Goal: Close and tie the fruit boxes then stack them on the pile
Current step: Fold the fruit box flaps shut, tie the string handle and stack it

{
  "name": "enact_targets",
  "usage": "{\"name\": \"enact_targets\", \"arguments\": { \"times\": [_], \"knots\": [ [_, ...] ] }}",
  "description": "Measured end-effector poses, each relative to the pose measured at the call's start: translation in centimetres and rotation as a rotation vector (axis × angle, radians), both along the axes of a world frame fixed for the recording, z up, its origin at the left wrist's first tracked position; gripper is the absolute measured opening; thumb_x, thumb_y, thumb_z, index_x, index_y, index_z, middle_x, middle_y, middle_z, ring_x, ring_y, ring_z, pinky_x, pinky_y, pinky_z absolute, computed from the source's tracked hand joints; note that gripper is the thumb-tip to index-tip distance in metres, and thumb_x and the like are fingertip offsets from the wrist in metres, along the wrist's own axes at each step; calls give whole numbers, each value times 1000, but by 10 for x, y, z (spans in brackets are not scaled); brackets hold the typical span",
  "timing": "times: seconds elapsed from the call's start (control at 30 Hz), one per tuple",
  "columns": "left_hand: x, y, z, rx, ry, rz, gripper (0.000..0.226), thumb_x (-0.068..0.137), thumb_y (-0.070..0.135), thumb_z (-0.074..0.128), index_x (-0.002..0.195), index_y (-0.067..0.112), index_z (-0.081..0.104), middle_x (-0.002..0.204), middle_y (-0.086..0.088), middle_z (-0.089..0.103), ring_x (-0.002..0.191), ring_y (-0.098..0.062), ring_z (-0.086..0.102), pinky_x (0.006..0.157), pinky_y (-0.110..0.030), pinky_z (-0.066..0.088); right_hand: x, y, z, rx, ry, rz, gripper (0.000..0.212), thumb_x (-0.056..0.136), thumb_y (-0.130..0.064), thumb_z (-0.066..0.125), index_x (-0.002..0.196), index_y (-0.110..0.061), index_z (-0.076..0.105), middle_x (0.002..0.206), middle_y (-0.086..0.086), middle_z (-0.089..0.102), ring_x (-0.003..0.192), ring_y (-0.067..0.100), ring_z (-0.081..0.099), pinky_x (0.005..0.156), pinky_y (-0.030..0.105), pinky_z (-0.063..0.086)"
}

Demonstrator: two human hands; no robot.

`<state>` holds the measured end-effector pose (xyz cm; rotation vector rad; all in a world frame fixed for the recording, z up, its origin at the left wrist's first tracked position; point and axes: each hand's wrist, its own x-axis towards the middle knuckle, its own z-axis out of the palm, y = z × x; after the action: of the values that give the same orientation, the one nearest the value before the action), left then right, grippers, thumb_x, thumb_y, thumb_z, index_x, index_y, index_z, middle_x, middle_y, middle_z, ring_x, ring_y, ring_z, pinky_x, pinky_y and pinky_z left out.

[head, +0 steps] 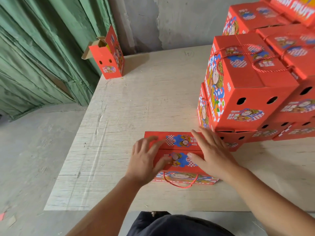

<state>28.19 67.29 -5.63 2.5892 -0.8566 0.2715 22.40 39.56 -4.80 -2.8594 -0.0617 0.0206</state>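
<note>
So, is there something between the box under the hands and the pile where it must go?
Nothing visible. The box under the left hand and right hand lies right beside the pile, and the pile's top is open from above.

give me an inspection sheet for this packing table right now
surface: pale wooden tabletop, a few straw bits
job's things: red printed cardboard fruit box near the front edge, flaps down, red rope handle loose; pile of closed red boxes at right
clutter: open red carton standing at the far left corner
grippers: left hand and right hand pressing the flaps, fingers straight
cables: nothing seen
surroundings: green curtain, grey wall, concrete floor
</note>
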Motion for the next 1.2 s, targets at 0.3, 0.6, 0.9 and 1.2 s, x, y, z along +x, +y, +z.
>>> {"name": "enact_targets", "arguments": {
  "times": [0.3, 0.6, 0.9, 1.2],
  "knots": [
    [32, 12, 9, 363, -18, -220, 91, 85, 84, 45, 161, 36, 32, 168, 12, 28, 156, -27, 28, 125, -55, 24, 10, 6, 6, -88, 211, 15, 94, 88, -82, 2, 162, -29, -19, 168, -3, -30, 152, 13, -31, 124, 36, -16],
    [17, 10, -5, -242, 653, 557, 89, 98, 62, 55, 166, 32, 7, 166, -6, 33, 144, -35, 38, 116, -48, 33, -30, 69, 2, -114, 160, -9, 119, 76, -95, 13, 165, -17, -5, 171, 11, -19, 157, 29, -19, 128, 48, -4],
    [-22, -34, 6, -824, 1155, 618, 46, 104, 60, 43, 99, 19, 62, 89, 4, 66, 74, -9, 58, 67, -24, 47, 2, 32, 6, 188, -113, -40, 38, 95, -51, 65, 128, -34, 73, 141, 0, 49, 129, 26, 44, 112, 48, 38],
    [-3, -48, 71, -1224, 939, 425, 38, 109, 34, 50, 78, 14, 57, 61, 4, 39, 56, -13, 42, 62, -30, 38, -16, 28, 7, -34, 117, -170, 79, 84, -83, 23, 155, -51, 15, 154, 1, 25, 131, 38, 37, 109, 50, 38]
  ]
}}
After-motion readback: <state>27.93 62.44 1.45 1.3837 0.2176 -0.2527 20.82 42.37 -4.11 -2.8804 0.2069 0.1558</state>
